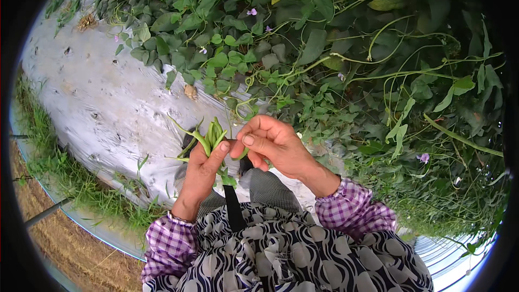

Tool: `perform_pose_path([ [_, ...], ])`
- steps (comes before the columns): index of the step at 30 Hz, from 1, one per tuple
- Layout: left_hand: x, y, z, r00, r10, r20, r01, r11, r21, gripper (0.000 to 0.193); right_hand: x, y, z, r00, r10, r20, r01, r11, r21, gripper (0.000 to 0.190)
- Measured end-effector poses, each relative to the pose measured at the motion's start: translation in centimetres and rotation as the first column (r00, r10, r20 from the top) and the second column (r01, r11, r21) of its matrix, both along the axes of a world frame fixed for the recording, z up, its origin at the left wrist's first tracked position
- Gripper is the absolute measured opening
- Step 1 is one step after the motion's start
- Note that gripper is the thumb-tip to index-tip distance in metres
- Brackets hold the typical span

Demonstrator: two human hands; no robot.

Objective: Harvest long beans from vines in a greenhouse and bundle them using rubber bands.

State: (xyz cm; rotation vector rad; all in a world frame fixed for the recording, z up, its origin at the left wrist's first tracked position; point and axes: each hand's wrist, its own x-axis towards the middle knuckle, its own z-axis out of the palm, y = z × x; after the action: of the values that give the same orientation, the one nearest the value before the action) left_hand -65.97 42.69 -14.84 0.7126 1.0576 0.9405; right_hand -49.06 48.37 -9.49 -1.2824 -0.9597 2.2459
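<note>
My left hand [202, 170] is closed round a small bunch of green bean pods [211, 134], whose tips stick out above the thumb in several directions. Close on its right, my right hand [271, 146] has its fingers curled, the thumb near the bent forefinger. A short curved green piece [243, 154] shows below those fingers; I cannot tell which hand has hold of it. A leafy green sprig [229, 180] hangs below the hands, in front of a black strap [233, 209].
Dense bean vines [243, 40] with purple flowers fill the top and right. Pale plastic mulch film [105, 85] with small holes covers the ground at left, grass [93, 186] along its edge. A long pod [462, 136] hangs at far right. A brown clod [190, 91] lies near the vines.
</note>
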Motion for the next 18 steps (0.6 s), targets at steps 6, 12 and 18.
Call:
perform_pose_path([
  [6,1.0,-1.8,-2.9,0.95,-0.119,0.289,0.161,0.979,-0.126,0.029,-0.4,-1.6,-5.7,0.986,-0.164,0.025,0.137,0.89,0.434,0.01],
  [12,2.0,-3.2,-5.9,0.954,-0.113,0.278,0.209,0.914,-0.347,0.023,2.2,-1.5,-11.0,0.957,0.141,0.253,-0.232,0.897,0.376,0.014],
  [18,2.7,-3.8,-11.5,0.906,0.051,0.419,0.208,0.811,-0.547,0.026,12.3,3.6,-23.1,0.809,-0.357,0.466,0.459,0.88,-0.121,0.019],
])
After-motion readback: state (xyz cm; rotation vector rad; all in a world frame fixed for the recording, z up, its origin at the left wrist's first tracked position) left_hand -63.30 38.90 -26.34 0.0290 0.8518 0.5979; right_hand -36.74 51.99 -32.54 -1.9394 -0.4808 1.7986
